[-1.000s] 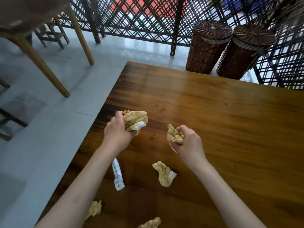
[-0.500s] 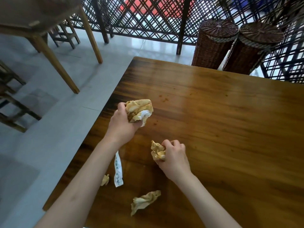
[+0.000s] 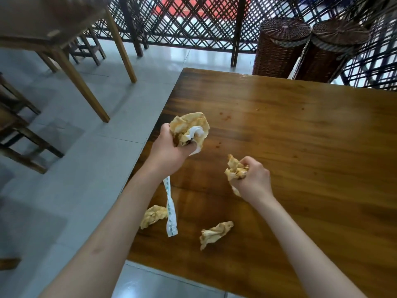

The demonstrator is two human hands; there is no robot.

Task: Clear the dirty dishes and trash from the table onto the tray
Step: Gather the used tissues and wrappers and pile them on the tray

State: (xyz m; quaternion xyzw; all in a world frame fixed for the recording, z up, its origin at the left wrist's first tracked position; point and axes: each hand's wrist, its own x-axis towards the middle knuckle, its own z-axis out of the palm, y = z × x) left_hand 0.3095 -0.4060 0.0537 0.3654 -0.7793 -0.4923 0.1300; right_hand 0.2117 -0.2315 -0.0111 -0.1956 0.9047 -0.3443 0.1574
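Hands: left hand (image 3: 169, 150) grips a napkin bundle (image 3: 190, 129); right hand (image 3: 253, 178) clutches a crumpled napkin (image 3: 235, 168), frame centre.
Table (image 3: 300, 147): two napkins (image 3: 214, 233) lower centre.

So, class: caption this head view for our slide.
Both hands grip crumpled napkins above a wooden table with trash left.

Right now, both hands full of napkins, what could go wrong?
1. The left hand grips an overfull napkin wad; a white piece hangs below the fingers and may drop.
2. Two crumpled napkins and a paper wrapper lie near the table edge; a forearm could sweep them off.
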